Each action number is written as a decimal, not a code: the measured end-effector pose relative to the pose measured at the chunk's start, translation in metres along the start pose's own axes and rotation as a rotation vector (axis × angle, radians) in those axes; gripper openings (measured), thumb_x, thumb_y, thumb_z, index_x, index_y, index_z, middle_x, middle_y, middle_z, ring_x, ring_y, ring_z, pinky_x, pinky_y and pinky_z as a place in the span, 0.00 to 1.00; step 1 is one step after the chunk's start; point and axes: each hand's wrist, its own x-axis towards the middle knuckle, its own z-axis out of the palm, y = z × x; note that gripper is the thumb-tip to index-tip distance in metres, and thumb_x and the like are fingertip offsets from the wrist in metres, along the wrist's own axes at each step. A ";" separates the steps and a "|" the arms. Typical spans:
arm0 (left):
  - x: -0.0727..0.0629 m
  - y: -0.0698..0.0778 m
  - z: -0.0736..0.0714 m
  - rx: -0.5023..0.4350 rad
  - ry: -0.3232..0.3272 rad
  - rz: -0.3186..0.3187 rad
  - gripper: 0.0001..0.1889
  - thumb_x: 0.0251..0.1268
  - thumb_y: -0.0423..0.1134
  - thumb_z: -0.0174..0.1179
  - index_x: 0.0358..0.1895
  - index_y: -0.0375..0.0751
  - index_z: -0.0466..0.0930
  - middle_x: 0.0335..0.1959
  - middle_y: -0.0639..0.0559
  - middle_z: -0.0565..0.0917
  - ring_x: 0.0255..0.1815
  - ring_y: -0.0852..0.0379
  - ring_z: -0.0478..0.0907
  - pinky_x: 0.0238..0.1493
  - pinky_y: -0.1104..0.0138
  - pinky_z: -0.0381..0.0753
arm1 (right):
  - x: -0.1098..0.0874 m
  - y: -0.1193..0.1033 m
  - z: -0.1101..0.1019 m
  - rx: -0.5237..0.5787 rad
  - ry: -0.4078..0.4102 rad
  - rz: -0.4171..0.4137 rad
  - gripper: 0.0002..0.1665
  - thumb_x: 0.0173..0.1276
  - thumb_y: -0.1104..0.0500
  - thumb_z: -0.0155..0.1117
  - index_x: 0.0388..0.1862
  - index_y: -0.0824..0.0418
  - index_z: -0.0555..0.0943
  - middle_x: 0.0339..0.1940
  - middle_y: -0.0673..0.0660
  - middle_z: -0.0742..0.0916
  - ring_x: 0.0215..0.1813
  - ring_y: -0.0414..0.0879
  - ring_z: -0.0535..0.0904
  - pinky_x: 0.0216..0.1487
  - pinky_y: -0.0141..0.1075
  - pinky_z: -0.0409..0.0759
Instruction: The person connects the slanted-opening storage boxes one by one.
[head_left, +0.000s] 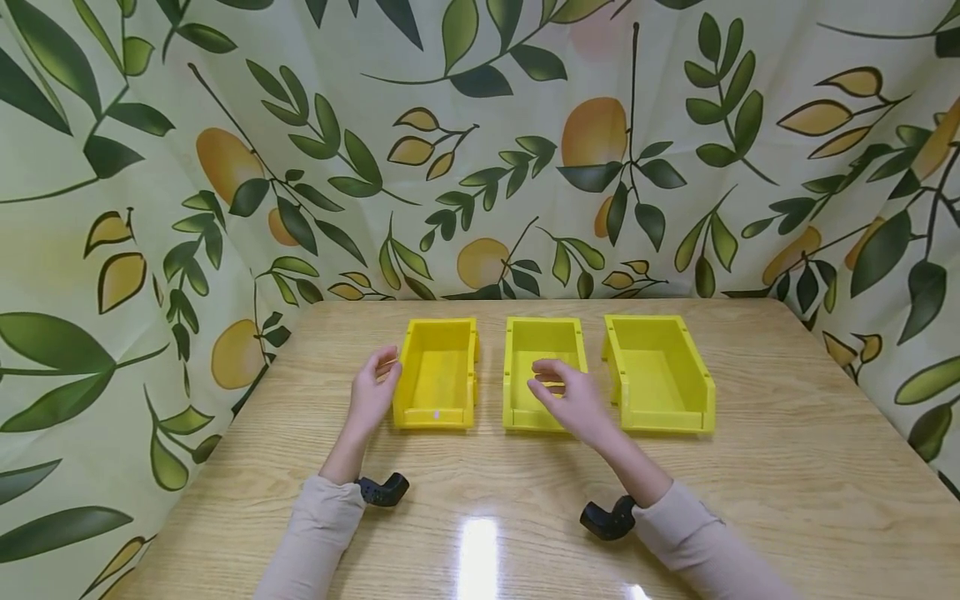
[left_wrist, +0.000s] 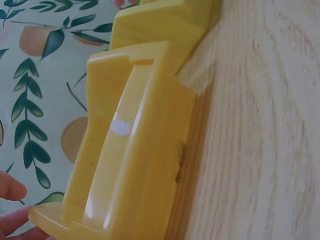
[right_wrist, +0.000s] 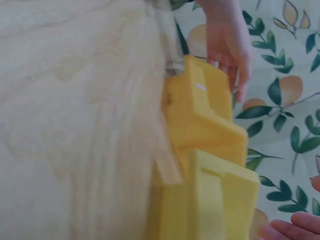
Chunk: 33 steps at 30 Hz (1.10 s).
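Note:
An orange-yellow open-front bin [head_left: 435, 419] stands leftmost in a row of three on the wooden table. My left hand [head_left: 371, 390] is at that bin's left wall, its fingers loosely bent. In the left wrist view, fingertips [left_wrist: 17, 220] appear beside the bin's edge; whether they touch it I cannot tell. My right hand [head_left: 576, 402] appears in front of the lighter yellow middle bin [head_left: 508, 383], partly covering it, fingers loosely bent and nothing held. To its right stands another yellow bin [head_left: 667, 422]. No contents show in any of the bins.
A wood-grain table [head_left: 495, 492] carries the bins near its far edge. Behind and beside it hangs a leaf-and-fruit patterned cloth [head_left: 420, 192]. Black devices [head_left: 384, 490] are worn at both wrists. A bright light reflection lies on the table's near part.

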 end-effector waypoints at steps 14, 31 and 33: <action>0.000 -0.003 0.003 0.012 -0.095 -0.110 0.26 0.74 0.37 0.47 0.71 0.31 0.60 0.70 0.32 0.67 0.70 0.37 0.67 0.69 0.49 0.70 | -0.007 0.005 0.026 -0.162 -0.079 0.010 0.22 0.60 0.58 0.69 0.51 0.68 0.80 0.47 0.63 0.88 0.51 0.56 0.85 0.55 0.49 0.81; 0.002 -0.007 0.007 0.002 -0.112 -0.110 0.27 0.74 0.36 0.47 0.71 0.27 0.58 0.70 0.28 0.65 0.73 0.35 0.62 0.72 0.49 0.65 | 0.007 0.002 0.055 -0.121 0.090 0.076 0.27 0.61 0.57 0.68 0.54 0.75 0.79 0.47 0.71 0.87 0.44 0.59 0.88 0.41 0.43 0.86; 0.001 -0.008 0.007 0.004 -0.115 -0.123 0.27 0.74 0.36 0.46 0.72 0.28 0.57 0.71 0.30 0.64 0.73 0.36 0.62 0.72 0.49 0.65 | 0.009 0.002 0.057 -0.124 0.098 0.076 0.27 0.62 0.56 0.68 0.54 0.75 0.79 0.46 0.71 0.87 0.44 0.58 0.88 0.41 0.43 0.86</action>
